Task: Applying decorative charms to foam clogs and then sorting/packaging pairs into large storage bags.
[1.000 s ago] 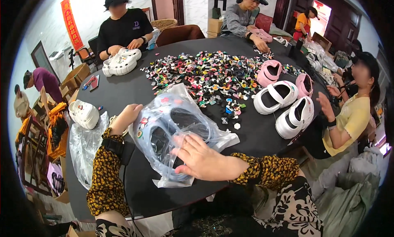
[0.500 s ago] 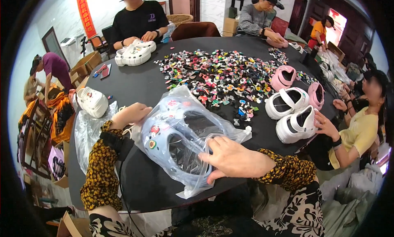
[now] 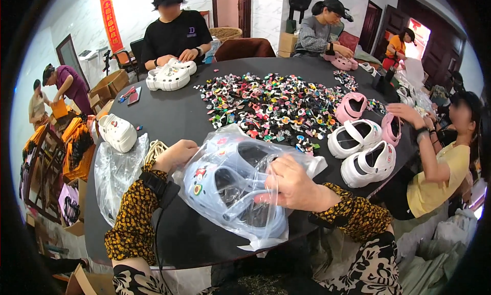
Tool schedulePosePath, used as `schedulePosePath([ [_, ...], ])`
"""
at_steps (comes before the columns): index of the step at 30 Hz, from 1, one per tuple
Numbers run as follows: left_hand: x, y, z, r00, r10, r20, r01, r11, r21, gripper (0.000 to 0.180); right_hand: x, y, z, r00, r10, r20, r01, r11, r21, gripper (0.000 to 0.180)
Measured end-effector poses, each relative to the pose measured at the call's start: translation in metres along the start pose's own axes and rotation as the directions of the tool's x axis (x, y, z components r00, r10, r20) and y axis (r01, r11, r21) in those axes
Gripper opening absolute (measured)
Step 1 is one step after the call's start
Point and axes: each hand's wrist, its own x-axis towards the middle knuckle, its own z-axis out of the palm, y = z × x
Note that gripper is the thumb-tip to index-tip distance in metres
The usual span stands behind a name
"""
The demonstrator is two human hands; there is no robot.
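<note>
In front of me a pair of light blue clogs (image 3: 204, 171) with small charms lies inside a clear plastic bag (image 3: 245, 232). My left hand (image 3: 179, 154) is closed at the bag's left side, its fingertips partly hidden by the film. On the right, my right hand (image 3: 294, 185) grips the bag film beside the clogs' heel straps, thumb toward the strap. To my left, a single white clog (image 3: 117, 133) stands by another clear plastic bag (image 3: 110, 177), and a coil of cream cord (image 3: 156, 151) sits near my left wrist.
A wide pile of colourful shoe charms (image 3: 271, 103) covers the middle of the black table (image 3: 169, 110). White clogs (image 3: 368, 162) and pink clogs (image 3: 351, 108) stand at the right, near a co-worker in yellow (image 3: 442, 177). Across the table another person handles white clogs (image 3: 171, 75).
The bagged clogs have shifted slightly right and turned, and both hands moved right with them. The co-worker's hand at right has moved from the white clogs to above the pink ones.
</note>
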Motion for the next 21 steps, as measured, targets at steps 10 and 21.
schedulePosePath([
  [10, -0.011, -0.003, 0.013, 0.946, 0.088, -0.311, -0.178, 0.945, -0.275, 0.027, -0.013, -0.006, -0.031, 0.985, -0.063, -0.160, 0.068, 0.997, 0.026, 0.038],
  [21, -0.038, -0.009, 0.013, 1.000, -0.004, -0.001, 0.003, 0.871, -0.490, 0.037, -0.035, -0.021, -0.065, 0.918, -0.378, -0.117, 0.341, 0.906, -0.252, 0.043],
])
